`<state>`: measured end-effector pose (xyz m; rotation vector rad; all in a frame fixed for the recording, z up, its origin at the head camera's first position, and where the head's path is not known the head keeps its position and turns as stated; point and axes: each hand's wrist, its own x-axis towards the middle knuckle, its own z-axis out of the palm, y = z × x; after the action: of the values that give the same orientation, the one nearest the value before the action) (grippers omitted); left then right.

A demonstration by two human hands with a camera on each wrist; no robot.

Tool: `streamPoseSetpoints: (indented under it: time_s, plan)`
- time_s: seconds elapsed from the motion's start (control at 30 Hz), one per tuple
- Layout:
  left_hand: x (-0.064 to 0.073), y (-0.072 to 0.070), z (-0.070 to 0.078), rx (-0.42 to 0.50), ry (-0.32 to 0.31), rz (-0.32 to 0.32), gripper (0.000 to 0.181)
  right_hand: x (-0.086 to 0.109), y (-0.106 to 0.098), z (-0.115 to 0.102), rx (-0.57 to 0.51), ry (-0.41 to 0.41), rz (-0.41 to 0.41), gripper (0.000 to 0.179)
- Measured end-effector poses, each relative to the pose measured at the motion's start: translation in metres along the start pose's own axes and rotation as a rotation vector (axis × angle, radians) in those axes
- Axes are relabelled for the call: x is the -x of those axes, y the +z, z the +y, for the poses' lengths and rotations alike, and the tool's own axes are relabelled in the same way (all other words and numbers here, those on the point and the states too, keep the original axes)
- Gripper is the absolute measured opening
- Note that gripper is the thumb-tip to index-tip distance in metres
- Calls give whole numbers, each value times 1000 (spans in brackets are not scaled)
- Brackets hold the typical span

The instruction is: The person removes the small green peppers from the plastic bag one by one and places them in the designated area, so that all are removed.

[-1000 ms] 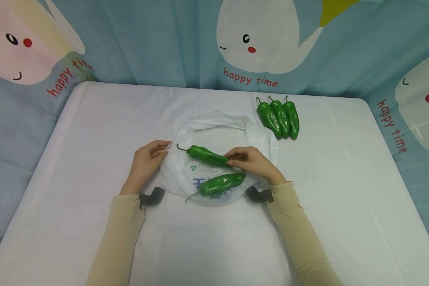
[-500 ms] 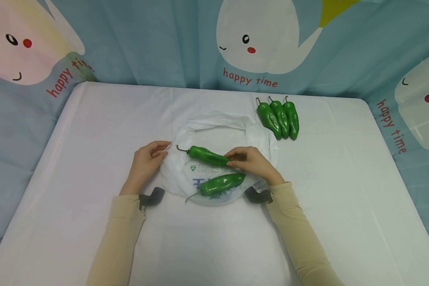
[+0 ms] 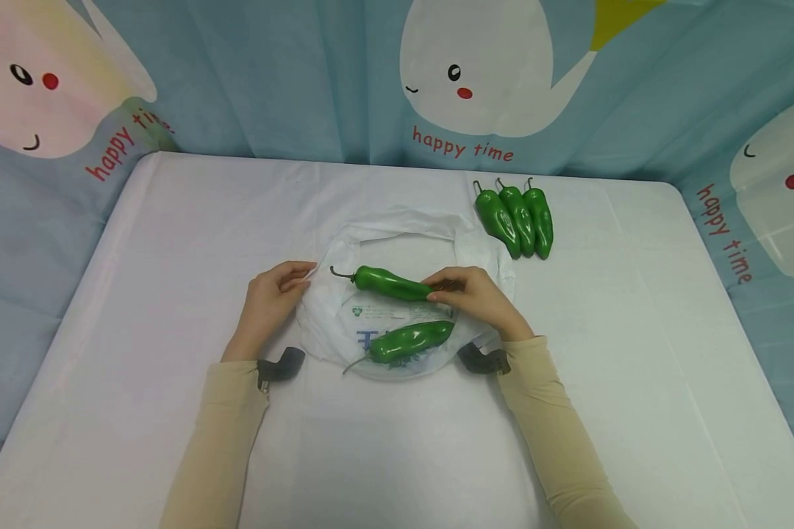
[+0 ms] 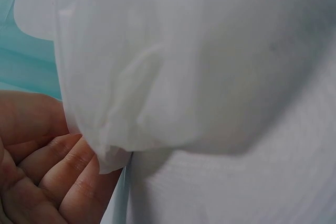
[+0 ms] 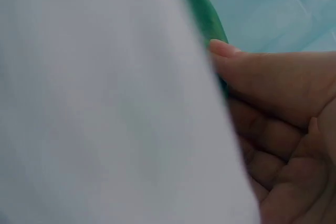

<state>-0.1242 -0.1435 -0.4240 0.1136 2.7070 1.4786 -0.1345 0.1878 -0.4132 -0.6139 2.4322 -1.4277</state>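
Observation:
A white plastic bag (image 3: 324, 316) lies mid-table with its mouth spread wide, printed with blue and green marks. My left hand (image 3: 274, 297) pinches the bag's left rim; in the left wrist view the thin plastic (image 4: 131, 77) hangs from between thumb and fingers. With thumb and fingertips my right hand (image 3: 473, 297) grips the tip end of a green pepper (image 3: 392, 283), its curved stem pointing left, over the bag. Nearer the front a second green pepper (image 3: 412, 341) lies on the bag's printed side. Blurred white plastic covers much of the right wrist view, partly hiding the held pepper (image 5: 207, 17).
Three more green peppers (image 3: 517, 220) lie side by side at the table's back, just beyond the bag's right edge. The table (image 3: 635, 353) has a white cloth, and a blue curtain (image 3: 317, 81) with whale prints hangs behind it. Dark wrist cameras (image 3: 284, 363) sit on both wrists.
My right hand has shifted slightly right and away from me with the gripped pepper. My left hand stays on the bag rim, and the other peppers have not moved.

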Motion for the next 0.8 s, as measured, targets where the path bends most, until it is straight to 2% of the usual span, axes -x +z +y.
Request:
streamPoseSetpoints:
  time_s: [0.6, 0.8]
  plan:
    - [0, 0, 1, 11, 26, 6, 28, 2, -6, 1, -64, 27, 127, 24]
    - [1, -1, 1, 8, 15, 1, 29, 2, -7, 2, -122, 42, 189, 24]
